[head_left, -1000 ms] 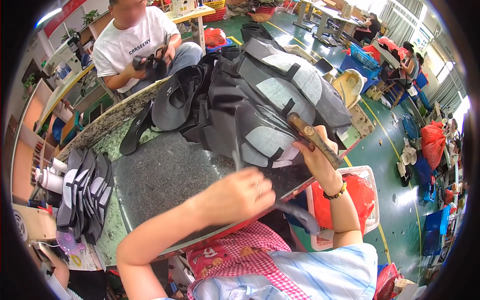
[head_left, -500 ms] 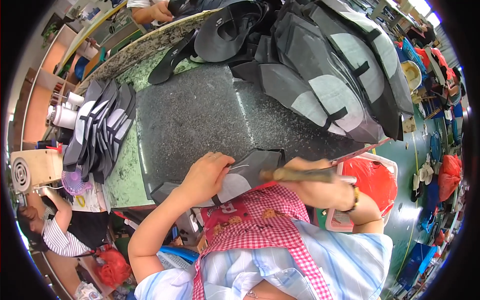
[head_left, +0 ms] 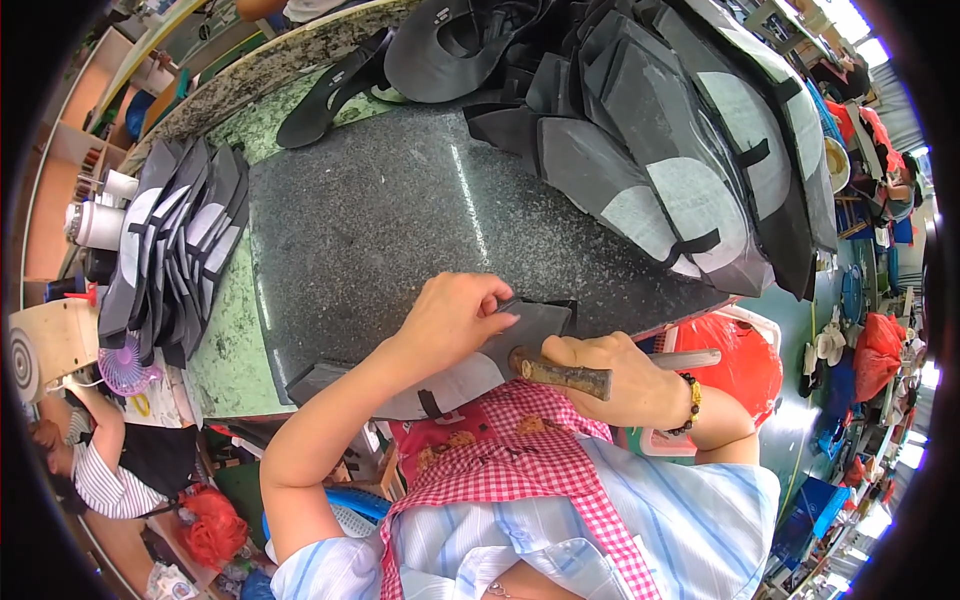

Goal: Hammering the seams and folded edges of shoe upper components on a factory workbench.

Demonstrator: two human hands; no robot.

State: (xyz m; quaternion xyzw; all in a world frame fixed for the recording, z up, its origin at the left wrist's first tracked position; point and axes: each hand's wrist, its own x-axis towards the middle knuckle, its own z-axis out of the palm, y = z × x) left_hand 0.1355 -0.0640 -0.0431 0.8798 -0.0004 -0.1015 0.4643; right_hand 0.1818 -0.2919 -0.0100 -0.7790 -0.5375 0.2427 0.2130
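A dark grey shoe upper piece [head_left: 540,323] with a pale grey patch [head_left: 450,388] lies along the near edge of the work surface. My left hand [head_left: 448,318] is closed, thumb and fingers pinching the far edge of this piece. Wrapped round the handle of a hammer [head_left: 575,378], my right hand [head_left: 625,378] is just right of the piece. The hammer's worn brown head is over the piece's near right part, close to the left fingers; I cannot tell if it touches. Its pale handle sticks out behind the hand.
A tall heap of similar dark pieces [head_left: 640,130] covers the far right. More stand in a stack [head_left: 175,250] at the left, by a pink fan [head_left: 125,368]. Black curved parts [head_left: 430,60] lie at the back. A red-lined basket [head_left: 735,355] stands right; a person [head_left: 125,455] sits left.
My left hand has shifted right and away from me, from lying on the piece to pinching its edge. The hammer, blurred before, has swung lower and nearer me. The view has shifted slightly.
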